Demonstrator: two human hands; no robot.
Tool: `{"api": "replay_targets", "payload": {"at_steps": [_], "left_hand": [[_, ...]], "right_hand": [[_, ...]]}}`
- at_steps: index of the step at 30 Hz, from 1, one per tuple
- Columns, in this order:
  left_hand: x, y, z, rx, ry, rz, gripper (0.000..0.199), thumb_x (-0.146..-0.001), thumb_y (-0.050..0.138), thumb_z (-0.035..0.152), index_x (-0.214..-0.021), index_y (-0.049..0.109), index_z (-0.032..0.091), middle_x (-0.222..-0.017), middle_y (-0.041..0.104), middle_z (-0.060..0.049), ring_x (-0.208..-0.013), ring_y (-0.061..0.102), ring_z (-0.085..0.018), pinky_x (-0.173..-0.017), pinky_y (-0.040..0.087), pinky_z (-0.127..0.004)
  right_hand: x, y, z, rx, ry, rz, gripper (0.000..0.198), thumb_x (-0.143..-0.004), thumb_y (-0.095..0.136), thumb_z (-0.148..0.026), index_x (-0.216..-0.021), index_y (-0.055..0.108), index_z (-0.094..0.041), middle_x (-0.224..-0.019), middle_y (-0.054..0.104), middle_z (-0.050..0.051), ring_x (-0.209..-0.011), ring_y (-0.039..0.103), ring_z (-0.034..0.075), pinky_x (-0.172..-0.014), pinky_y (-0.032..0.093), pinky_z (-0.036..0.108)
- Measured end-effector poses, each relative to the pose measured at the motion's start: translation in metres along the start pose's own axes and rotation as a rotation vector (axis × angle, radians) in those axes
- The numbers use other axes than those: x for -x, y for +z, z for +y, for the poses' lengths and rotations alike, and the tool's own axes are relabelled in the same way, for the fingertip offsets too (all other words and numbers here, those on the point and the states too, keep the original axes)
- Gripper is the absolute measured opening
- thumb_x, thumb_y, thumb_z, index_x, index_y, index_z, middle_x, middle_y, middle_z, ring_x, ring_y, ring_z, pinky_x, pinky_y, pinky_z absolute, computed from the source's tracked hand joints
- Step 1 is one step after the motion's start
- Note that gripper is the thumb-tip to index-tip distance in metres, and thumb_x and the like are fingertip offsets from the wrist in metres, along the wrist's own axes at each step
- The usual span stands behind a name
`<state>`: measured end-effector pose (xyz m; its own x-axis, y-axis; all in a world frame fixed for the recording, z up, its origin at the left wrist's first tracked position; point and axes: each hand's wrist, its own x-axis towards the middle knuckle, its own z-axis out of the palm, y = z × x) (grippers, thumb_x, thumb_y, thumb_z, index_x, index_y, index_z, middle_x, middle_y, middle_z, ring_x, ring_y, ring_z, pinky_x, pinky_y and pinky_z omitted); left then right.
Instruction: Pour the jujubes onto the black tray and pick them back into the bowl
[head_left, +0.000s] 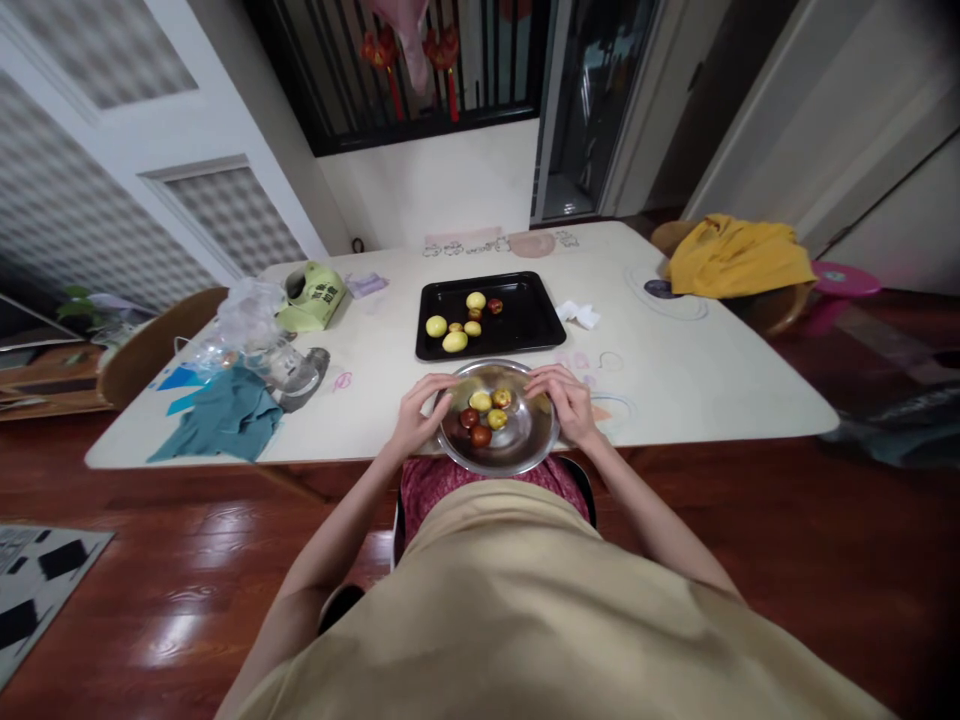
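A round stainless steel bowl sits at the table's near edge, right in front of my body. My left hand holds its left rim, fingers over the edge and thumb against the side. On the opposite rim, my right hand grips with curled fingers. Inside the bowl lie several small round fruits: a pale yellow one, yellow ones mottled with brown, and reddish-brown ones that look like jujubes. Just beyond it, a black baking tray carries yellow fruits and a dark red one.
White crumpled tissue lies right of the tray. At the table's left are a teal cloth, a clear plastic bag, a glass jug and a green bag. Yellow clothing drapes a chair at the right.
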<state>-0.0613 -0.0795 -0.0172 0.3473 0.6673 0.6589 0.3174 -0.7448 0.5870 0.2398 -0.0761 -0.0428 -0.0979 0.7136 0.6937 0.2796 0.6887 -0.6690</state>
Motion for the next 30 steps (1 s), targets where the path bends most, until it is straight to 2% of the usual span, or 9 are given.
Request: {"api": "replay_targets", "payload": {"at_steps": [4,8,11,14,17,20,23,26,30], "left_hand": [[0.004,0.01,-0.011,0.091,0.012,0.001,0.037,-0.113,0.047,0.04,-0.116,0.077,0.019,-0.119,0.079,-0.015,-0.119,0.073,-0.027,-0.108,0.058,-0.049],[0.004,0.015,-0.015,0.148,0.061,0.009,0.041,-0.115,0.042,0.036,-0.113,0.079,0.018,-0.118,0.079,-0.014,-0.118,0.074,-0.025,-0.116,0.054,-0.051],[0.005,0.017,-0.015,0.157,0.086,0.009,0.043,-0.115,0.04,0.036,-0.112,0.079,0.017,-0.115,0.08,-0.013,-0.115,0.075,-0.024,-0.116,0.054,-0.051],[0.006,0.018,-0.016,0.142,0.096,0.007,0.044,-0.116,0.038,0.036,-0.112,0.078,0.017,-0.114,0.08,-0.013,-0.114,0.076,-0.024,-0.116,0.055,-0.051],[0.007,0.019,-0.016,0.12,0.114,0.015,0.044,-0.116,0.038,0.034,-0.112,0.078,0.016,-0.113,0.081,-0.013,-0.112,0.076,-0.024,-0.114,0.055,-0.05],[0.006,0.019,-0.016,0.107,0.124,0.011,0.044,-0.116,0.037,0.033,-0.111,0.078,0.017,-0.111,0.081,-0.013,-0.111,0.076,-0.023,-0.114,0.056,-0.049],[0.007,0.019,-0.015,0.096,0.109,0.003,0.046,-0.116,0.036,0.034,-0.109,0.078,0.016,-0.11,0.08,-0.013,-0.11,0.076,-0.024,-0.114,0.055,-0.05],[0.007,0.019,-0.016,0.091,0.097,0.0,0.047,-0.116,0.035,0.035,-0.108,0.078,0.017,-0.11,0.08,-0.013,-0.111,0.075,-0.024,-0.114,0.055,-0.05],[0.007,0.02,-0.018,0.092,0.111,0.01,0.047,-0.116,0.036,0.035,-0.108,0.078,0.017,-0.109,0.08,-0.012,-0.11,0.076,-0.023,-0.114,0.056,-0.05]], "right_hand": [[-0.022,-0.007,0.003,0.062,-0.002,-0.064,0.051,-0.112,0.043,-0.049,-0.082,0.075,-0.025,-0.089,0.078,0.008,-0.096,0.073,0.027,-0.094,0.057,0.047],[-0.061,-0.002,0.014,0.201,0.011,-0.188,0.029,-0.108,0.055,-0.039,-0.097,0.076,-0.023,-0.101,0.077,0.008,-0.097,0.071,0.025,-0.089,0.058,0.04],[-0.093,0.015,0.03,0.293,0.003,-0.347,0.024,-0.102,0.059,-0.031,-0.117,0.075,-0.021,-0.117,0.074,0.01,-0.104,0.071,0.025,-0.085,0.059,0.035],[-0.121,0.038,0.049,0.407,-0.035,-0.478,0.032,-0.099,0.06,-0.024,-0.129,0.071,-0.021,-0.132,0.071,0.011,-0.113,0.07,0.026,-0.095,0.059,0.038],[-0.142,0.061,0.065,0.522,-0.047,-0.544,0.037,-0.097,0.06,-0.017,-0.132,0.07,-0.019,-0.141,0.069,0.013,-0.125,0.067,0.029,-0.104,0.057,0.041],[-0.154,0.077,0.075,0.614,-0.027,-0.601,0.036,-0.096,0.061,-0.015,-0.13,0.07,-0.019,-0.142,0.069,0.013,-0.13,0.066,0.03,-0.105,0.057,0.042],[-0.157,0.084,0.078,0.673,-0.006,-0.622,0.036,-0.093,0.068,-0.017,-0.129,0.069,-0.021,-0.138,0.071,0.012,-0.123,0.069,0.03,-0.098,0.059,0.04],[-0.157,0.081,0.078,0.694,0.003,-0.63,0.04,-0.088,0.075,-0.018,-0.127,0.067,-0.021,-0.135,0.072,0.012,-0.115,0.07,0.031,-0.09,0.058,0.039],[-0.152,0.065,0.075,0.656,0.023,-0.586,0.038,-0.085,0.075,-0.019,-0.122,0.067,-0.019,-0.123,0.073,0.013,-0.111,0.068,0.032,-0.089,0.057,0.04]]}}
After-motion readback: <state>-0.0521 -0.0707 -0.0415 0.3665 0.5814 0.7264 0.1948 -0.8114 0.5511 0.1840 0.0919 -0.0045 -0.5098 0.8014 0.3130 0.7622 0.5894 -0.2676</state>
